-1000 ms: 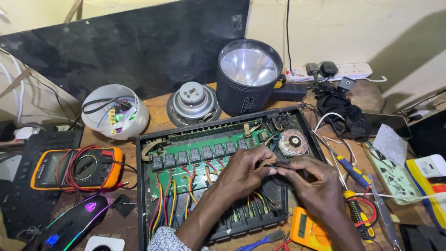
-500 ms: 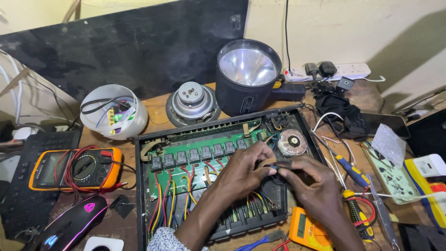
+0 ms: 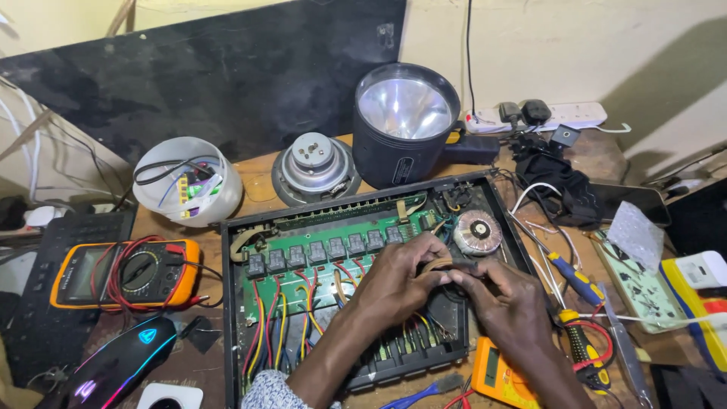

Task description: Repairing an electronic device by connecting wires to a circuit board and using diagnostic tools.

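An open black metal chassis (image 3: pixel 235 318) lies on the wooden bench, holding a green circuit board (image 3: pixel 310 265) with a row of black relays, coloured wires and a round toroidal coil (image 3: pixel 478 232). My left hand (image 3: pixel 397 282) and my right hand (image 3: pixel 501 301) meet over the board's right half. Together they pinch a flat brownish ribbon cable (image 3: pixel 438 265) between thumbs and fingers. The part of the board under my hands is hidden.
Behind the chassis stand a large black spotlight (image 3: pixel 405 125), a loudspeaker driver (image 3: pixel 314 167) and a white tub of wires (image 3: pixel 187 180). An orange multimeter (image 3: pixel 125 274) and lit mouse (image 3: pixel 121 363) lie left. Screwdrivers (image 3: pixel 575 280), a second meter (image 3: pixel 503 375) and a power strip (image 3: pixel 541 115) lie right.
My hands have stayed over the board's right half, with only small finger movements on the ribbon cable. Nothing else has shifted.
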